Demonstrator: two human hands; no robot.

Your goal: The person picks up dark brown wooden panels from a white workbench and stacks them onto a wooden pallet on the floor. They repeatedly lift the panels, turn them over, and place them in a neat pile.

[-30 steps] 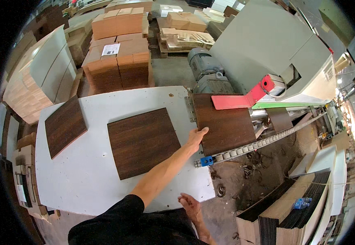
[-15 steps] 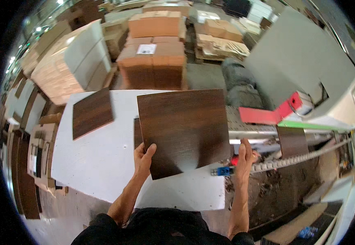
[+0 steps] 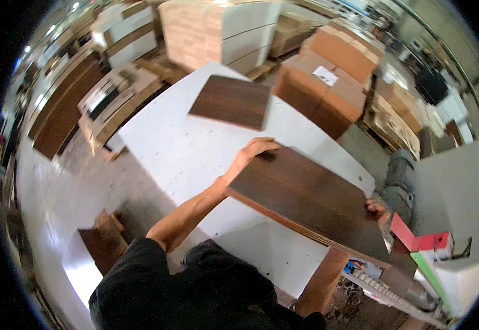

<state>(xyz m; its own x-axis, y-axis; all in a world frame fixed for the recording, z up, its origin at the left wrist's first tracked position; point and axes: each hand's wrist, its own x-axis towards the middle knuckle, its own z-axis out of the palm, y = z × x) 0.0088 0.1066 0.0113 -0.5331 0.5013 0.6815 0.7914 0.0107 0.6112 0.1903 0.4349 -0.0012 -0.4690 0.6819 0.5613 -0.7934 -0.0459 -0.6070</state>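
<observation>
A dark brown wood-grain panel (image 3: 311, 198) is held tilted above a white table, with a lighter edge facing me. Along that near edge more than one layer seems to show, so it may be a stack. My left hand (image 3: 258, 149) is closed over its far left corner, fingers on top. At the right end my right hand (image 3: 378, 210) grips the edge; only its fingertips show there, as the panel hides the palm. Another brown panel (image 3: 231, 102) lies flat on the white table (image 3: 162, 143), farther off and apart from my hands.
Right of the table stands a machine with a red bracket (image 3: 415, 236) and a green strip. A ribbed hose (image 3: 385, 291) runs below it. Brown cartons (image 3: 322, 82) and a pale stack of boards (image 3: 217, 38) stand behind. A wrapped pallet load (image 3: 118, 99) is at left.
My view has swung left. My right hand, apart from the panel before, now grips its right end. My left hand has shifted to the far left corner, and the panel has turned and tilted.
</observation>
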